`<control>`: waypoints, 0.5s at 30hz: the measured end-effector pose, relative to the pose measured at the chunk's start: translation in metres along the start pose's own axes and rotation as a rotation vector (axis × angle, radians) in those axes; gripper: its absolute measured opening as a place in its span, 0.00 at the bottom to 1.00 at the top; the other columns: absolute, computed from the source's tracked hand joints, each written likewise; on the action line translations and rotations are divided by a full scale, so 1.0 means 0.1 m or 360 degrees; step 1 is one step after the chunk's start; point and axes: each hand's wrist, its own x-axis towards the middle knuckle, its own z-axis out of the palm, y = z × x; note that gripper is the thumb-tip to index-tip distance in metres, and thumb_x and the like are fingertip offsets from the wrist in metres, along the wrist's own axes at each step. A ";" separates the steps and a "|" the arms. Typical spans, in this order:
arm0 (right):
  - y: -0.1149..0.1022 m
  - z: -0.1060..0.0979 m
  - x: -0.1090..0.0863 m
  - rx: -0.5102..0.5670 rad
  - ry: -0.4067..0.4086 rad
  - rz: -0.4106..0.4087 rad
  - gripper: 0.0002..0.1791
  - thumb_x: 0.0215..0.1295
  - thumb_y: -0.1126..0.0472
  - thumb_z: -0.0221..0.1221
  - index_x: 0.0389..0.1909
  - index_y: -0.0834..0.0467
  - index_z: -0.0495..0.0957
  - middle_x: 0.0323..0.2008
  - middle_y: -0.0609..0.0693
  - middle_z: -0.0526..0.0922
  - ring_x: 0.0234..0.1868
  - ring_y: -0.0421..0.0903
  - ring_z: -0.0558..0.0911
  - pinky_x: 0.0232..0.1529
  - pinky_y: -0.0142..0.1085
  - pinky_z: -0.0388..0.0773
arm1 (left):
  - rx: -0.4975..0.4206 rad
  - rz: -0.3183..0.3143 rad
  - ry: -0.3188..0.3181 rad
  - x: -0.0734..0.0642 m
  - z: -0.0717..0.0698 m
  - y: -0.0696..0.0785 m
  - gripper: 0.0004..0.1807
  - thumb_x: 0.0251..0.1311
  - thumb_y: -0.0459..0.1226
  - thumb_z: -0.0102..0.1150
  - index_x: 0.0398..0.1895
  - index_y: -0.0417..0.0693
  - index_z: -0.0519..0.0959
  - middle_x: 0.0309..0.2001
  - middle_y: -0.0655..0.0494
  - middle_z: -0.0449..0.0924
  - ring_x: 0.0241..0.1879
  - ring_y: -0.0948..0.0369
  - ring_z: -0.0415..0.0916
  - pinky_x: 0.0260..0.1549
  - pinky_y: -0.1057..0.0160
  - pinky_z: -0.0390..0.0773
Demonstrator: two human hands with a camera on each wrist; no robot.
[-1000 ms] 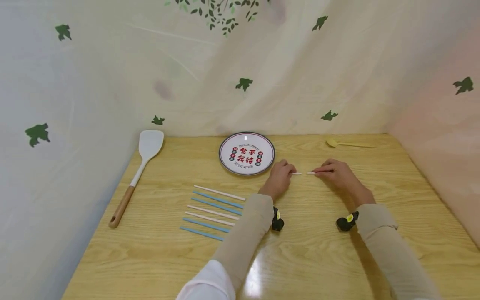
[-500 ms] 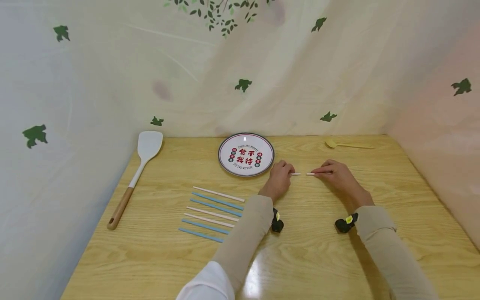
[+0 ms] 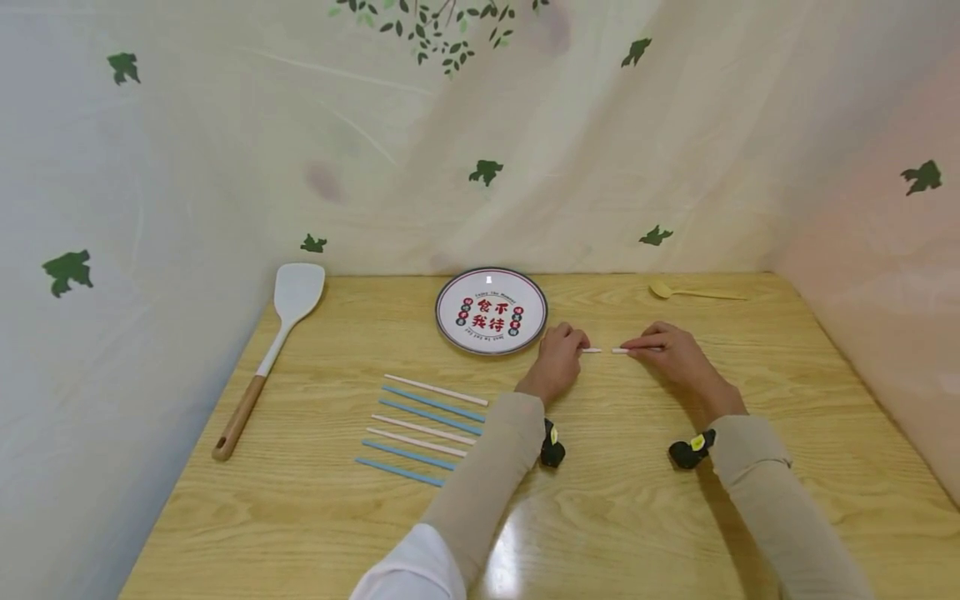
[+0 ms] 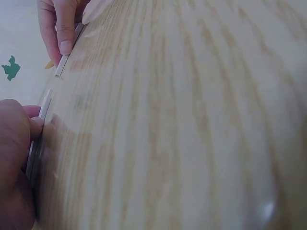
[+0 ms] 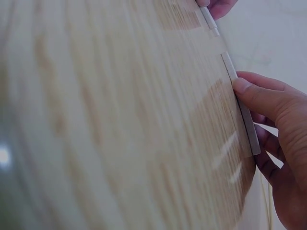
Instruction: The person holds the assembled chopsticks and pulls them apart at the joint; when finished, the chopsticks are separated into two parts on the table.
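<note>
Held sticks [image 5: 246, 120] are white, the chopsticks [image 3: 424, 429] blue or pale — the plate [image 3: 491, 312] white with red characters.

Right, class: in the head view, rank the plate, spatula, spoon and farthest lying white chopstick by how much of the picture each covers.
1. Plate
2. Spatula: longer, but mostly narrow
3. Spoon and white chopstick: too alike to rank

Beige sleeves [image 3: 491, 475], black yellow-marked wrist cameras [image 3: 552, 452]

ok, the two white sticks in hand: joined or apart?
Apart. The left hand holds one stick, the right hand another stick; all three views show a gap between their facing ends.
</note>
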 end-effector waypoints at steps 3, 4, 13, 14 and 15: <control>0.01 0.00 0.00 0.0010 0.0008 -0.0005 0.08 0.59 0.64 0.64 0.39 0.56 0.87 0.31 0.49 0.77 0.32 0.43 0.72 0.33 0.31 0.68 | 0.0001 -0.0010 -0.0006 0.00 0.00 0.00 0.10 0.70 0.33 0.47 0.46 0.53 0.78 0.45 0.58 0.70 0.45 0.60 0.66 0.46 0.65 0.67; 0.01 0.01 0.01 0.0010 0.0008 -0.0004 0.08 0.59 0.64 0.64 0.40 0.56 0.87 0.31 0.49 0.77 0.32 0.42 0.72 0.33 0.31 0.68 | 0.0004 -0.0012 -0.0007 0.00 0.00 0.00 0.10 0.70 0.34 0.47 0.46 0.53 0.78 0.45 0.58 0.70 0.46 0.60 0.66 0.47 0.65 0.67; -0.04 -0.03 0.02 0.0044 -0.0078 0.0108 0.10 0.62 0.61 0.63 0.43 0.58 0.85 0.34 0.51 0.79 0.35 0.44 0.74 0.37 0.35 0.70 | 0.0186 -0.0054 -0.0056 0.01 0.00 0.05 0.09 0.69 0.37 0.49 0.49 0.55 0.75 0.48 0.59 0.69 0.49 0.59 0.66 0.49 0.63 0.67; -0.05 -0.04 0.03 0.0052 -0.0093 0.0122 0.11 0.62 0.61 0.63 0.43 0.58 0.85 0.35 0.52 0.79 0.35 0.45 0.75 0.38 0.37 0.72 | 0.0220 -0.0053 -0.0056 0.02 0.00 0.07 0.10 0.69 0.38 0.49 0.50 0.56 0.74 0.49 0.59 0.69 0.49 0.59 0.66 0.49 0.62 0.68; -0.05 -0.05 0.03 0.0050 -0.0105 0.0140 0.11 0.62 0.60 0.63 0.44 0.59 0.84 0.35 0.53 0.79 0.36 0.47 0.76 0.39 0.39 0.73 | 0.0254 -0.0051 -0.0055 0.02 0.00 0.08 0.10 0.69 0.40 0.50 0.51 0.56 0.74 0.50 0.59 0.69 0.50 0.59 0.66 0.50 0.62 0.68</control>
